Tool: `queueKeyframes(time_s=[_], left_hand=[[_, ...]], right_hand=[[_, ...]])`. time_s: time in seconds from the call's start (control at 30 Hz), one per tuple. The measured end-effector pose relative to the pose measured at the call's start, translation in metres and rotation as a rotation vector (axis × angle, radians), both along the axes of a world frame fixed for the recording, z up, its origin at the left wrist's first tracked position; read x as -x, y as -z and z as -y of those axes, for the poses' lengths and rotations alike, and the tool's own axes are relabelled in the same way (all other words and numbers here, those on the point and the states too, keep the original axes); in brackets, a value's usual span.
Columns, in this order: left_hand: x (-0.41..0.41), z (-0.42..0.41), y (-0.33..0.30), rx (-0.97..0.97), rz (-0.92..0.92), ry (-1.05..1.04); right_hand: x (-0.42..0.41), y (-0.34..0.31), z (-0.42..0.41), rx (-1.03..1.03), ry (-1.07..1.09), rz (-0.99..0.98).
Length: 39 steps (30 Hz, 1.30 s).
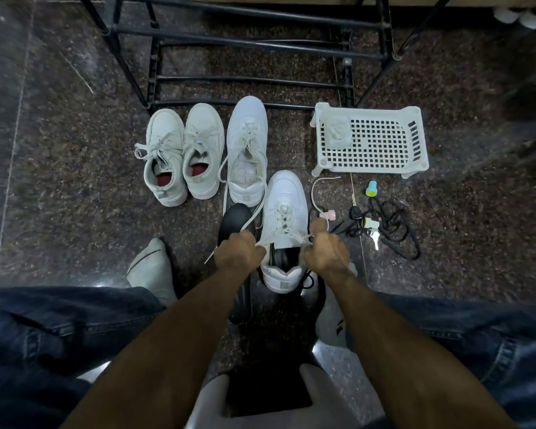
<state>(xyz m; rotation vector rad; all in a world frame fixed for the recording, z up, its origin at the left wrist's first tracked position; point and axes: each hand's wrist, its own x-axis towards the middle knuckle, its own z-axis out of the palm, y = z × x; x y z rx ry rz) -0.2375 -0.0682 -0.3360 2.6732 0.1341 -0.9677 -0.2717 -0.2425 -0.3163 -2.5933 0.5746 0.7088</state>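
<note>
Both hands' fingers are curled tight, the left hand (239,253) and right hand (325,252) each pinching an end of the laces (283,219) of a white sneaker (287,190). It stands on the speckled floor (75,150) ahead of the person's knees, toe pointing away. A black shoe (234,218) lies against its left side with its white mate (246,144) just beyond, while keys (373,239) and a white basket (372,140) sit to the right.
</note>
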Motion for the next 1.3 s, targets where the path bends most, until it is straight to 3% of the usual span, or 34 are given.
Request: queueKeyframes(time_s=[0.13,0.2,0.4,0.53,0.77,1.13,1.3], left_hand=[[0.003,-0.007,0.002,0.016,-0.083,-0.073],[0.002,-0.007,0.004,0.018,-0.018,-0.019],[0.012,0.000,0.008,-0.051,0.475,0.590],[0.005,0.008,0.018,-0.040,0.544,0.910],[-0.005,0.041,0.047,-0.139,0.605,0.853],[-0.014,0.034,0.056,0.078,0.783,0.807],[-0.021,0.008,0.038,0.375,0.687,0.921]], right_hand=[[-0.004,-0.003,0.009,-0.008,0.069,-0.037],[-0.005,0.000,0.007,-0.015,0.096,-0.050],[-0.010,0.010,-0.014,-0.117,0.184,-0.094],[-0.014,0.012,-0.019,-0.129,0.221,-0.071],[-0.020,0.019,-0.013,-0.133,0.201,-0.093],[-0.019,0.024,-0.013,-0.136,0.276,-0.081],[-0.019,0.024,-0.011,-0.168,0.335,-0.067]])
